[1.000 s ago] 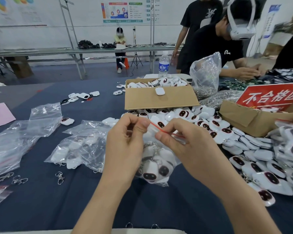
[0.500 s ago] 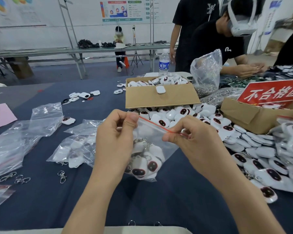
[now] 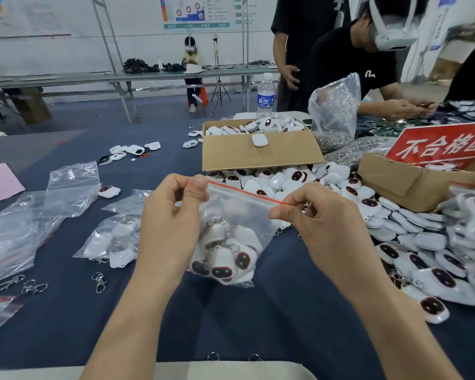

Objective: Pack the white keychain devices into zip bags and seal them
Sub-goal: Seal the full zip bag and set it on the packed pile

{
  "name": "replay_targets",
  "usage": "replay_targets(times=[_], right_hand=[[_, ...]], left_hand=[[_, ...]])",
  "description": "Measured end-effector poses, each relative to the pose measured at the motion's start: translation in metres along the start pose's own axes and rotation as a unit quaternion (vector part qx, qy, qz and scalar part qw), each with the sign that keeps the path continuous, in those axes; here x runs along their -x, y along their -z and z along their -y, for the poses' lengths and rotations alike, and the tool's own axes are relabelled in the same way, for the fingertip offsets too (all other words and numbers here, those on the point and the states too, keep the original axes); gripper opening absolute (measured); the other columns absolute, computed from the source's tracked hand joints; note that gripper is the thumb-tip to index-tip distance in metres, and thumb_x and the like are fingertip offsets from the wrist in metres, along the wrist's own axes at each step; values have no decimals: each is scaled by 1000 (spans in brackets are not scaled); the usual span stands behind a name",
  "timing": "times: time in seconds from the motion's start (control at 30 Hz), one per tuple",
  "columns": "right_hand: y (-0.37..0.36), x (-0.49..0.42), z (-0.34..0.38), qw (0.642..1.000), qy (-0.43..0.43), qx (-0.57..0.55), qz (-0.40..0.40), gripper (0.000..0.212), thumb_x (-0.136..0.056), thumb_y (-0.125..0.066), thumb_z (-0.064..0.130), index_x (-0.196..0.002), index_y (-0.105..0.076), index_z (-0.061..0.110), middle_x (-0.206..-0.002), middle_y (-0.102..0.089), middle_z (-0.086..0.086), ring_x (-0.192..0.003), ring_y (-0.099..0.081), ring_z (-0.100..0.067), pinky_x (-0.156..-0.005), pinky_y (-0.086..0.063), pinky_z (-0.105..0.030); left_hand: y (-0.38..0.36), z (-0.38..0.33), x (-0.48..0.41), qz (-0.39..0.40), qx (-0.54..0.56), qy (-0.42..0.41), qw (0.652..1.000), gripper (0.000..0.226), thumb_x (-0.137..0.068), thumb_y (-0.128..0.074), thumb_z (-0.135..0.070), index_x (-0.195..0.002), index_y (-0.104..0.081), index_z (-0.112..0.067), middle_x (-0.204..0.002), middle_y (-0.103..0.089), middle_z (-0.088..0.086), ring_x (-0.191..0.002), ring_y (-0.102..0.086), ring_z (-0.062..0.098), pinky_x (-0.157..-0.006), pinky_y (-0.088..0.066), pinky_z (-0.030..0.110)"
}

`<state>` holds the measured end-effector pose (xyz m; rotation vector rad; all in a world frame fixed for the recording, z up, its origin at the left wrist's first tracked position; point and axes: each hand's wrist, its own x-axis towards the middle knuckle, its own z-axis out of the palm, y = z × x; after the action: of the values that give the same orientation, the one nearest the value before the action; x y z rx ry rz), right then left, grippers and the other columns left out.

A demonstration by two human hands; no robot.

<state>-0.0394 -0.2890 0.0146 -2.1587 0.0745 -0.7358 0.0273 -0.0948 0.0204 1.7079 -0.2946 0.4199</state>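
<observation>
A clear zip bag [image 3: 239,212] with a red seal strip hangs above the table between my hands. Several white keychain devices [image 3: 225,259] with dark oval faces lie bunched at its bottom. My left hand [image 3: 173,215] pinches the bag's top left corner between thumb and fingers. The strip's right end is pinched by my right hand [image 3: 321,229]. The strip runs taut between the two pinches. A big loose pile of the same devices [image 3: 412,242] spreads over the table to the right.
Filled bags [image 3: 113,239] and empty bags [image 3: 25,223] lie at left, with loose metal clasps [image 3: 99,282] nearby. An open cardboard box [image 3: 258,152] of devices stands behind, a second box with a red sign [image 3: 444,149] at right. People work at the far right.
My hands have drawn apart along the red strip, the right one sliding rightward. The bag has spread wider and now hangs flat between them.
</observation>
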Motion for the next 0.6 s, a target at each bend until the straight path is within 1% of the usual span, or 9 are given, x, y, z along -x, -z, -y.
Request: replay_targets(times=[0.07, 0.13, 0.17, 0.23, 0.3, 0.4, 0.5, 0.53, 0.6], right_hand=[[-2, 0, -4, 999, -10, -30, 7, 22, -79, -71, 53, -77, -62, 33, -67, -57, 28, -60, -49, -4, -56, -33, -23], [-4, 0, -6, 997, -25, -70, 18, 18, -83, -69, 50, -81, -61, 34, -64, -57, 24, -58, -48, -2, -54, -34, -15], [-5, 0, -6, 995, -33, -94, 22, 16, -87, -68, 46, -82, -61, 33, -61, -56, 23, -53, -47, -2, -51, -35, -13], [-8, 0, -4, 987, -46, -150, 22, 20, -92, -65, 44, -82, -61, 27, -60, -60, 18, -48, -43, -2, -48, -33, -10], [-10, 0, -1, 978, -54, -199, 13, 27, -88, -61, 50, -82, -61, 24, -74, -71, 10, -57, -50, 1, -54, -38, -11], [-11, 0, -1, 973, -66, -222, -15, 23, -90, -63, 44, -80, -64, 24, -82, -77, 7, -74, -69, -5, -67, -52, -17], [-9, 0, -3, 970, -65, -227, -55, 16, -91, -68, 33, -78, -65, 23, -80, -77, 7, -80, -74, -10, -76, -56, -24], [-8, 0, -2, 968, -60, -235, -64, 18, -89, -67, 37, -78, -66, 23, -80, -77, 7, -79, -74, -10, -75, -56, -23], [-7, -1, -2, 965, -52, -248, -69, 25, -83, -63, 47, -81, -65, 23, -81, -78, 9, -77, -74, -9, -70, -54, -15]], left_hand=[[1, 5, -2, 37, 10, 28, 999, 40, -101, -50, -50, -77, -63, -20, -74, -67, -13, -72, -59, 8, -68, -46, 13], [5, 8, -3, 98, 72, 75, 990, 46, -97, -51, -61, -81, -70, -22, -82, -72, -8, -81, -65, 16, -87, -52, 32], [8, 8, -2, 128, 102, 89, 982, 49, -92, -54, -68, -82, -73, -24, -85, -73, -7, -83, -66, 16, -90, -52, 40], [10, 8, -2, 192, 102, 81, 973, 52, -79, -61, -79, -89, -75, -30, -87, -73, -7, -82, -65, 12, -85, -51, 35], [7, 8, -2, 214, 67, 53, 973, 40, -79, -67, -72, -89, -74, -34, -84, -72, -9, -79, -63, 6, -74, -49, 16], [0, 2, -5, 181, 53, 38, 981, 19, -76, -69, -54, -77, -74, -36, -76, -70, -9, -74, -60, 5, -68, -45, 11], [2, -1, -8, 190, 60, 37, 979, 19, -77, -67, -47, -80, -79, -34, -79, -74, -6, -77, -65, 8, -78, -48, 17], [3, 0, -8, 195, 59, 33, 978, 23, -79, -65, -45, -85, -80, -29, -84, -77, -4, -83, -69, 14, -87, -51, 24], [5, 1, -7, 205, 51, 27, 977, 30, -84, -62, -44, -94, -81, -23, -93, -79, 0, -98, -70, 31, -102, -51, 46]])
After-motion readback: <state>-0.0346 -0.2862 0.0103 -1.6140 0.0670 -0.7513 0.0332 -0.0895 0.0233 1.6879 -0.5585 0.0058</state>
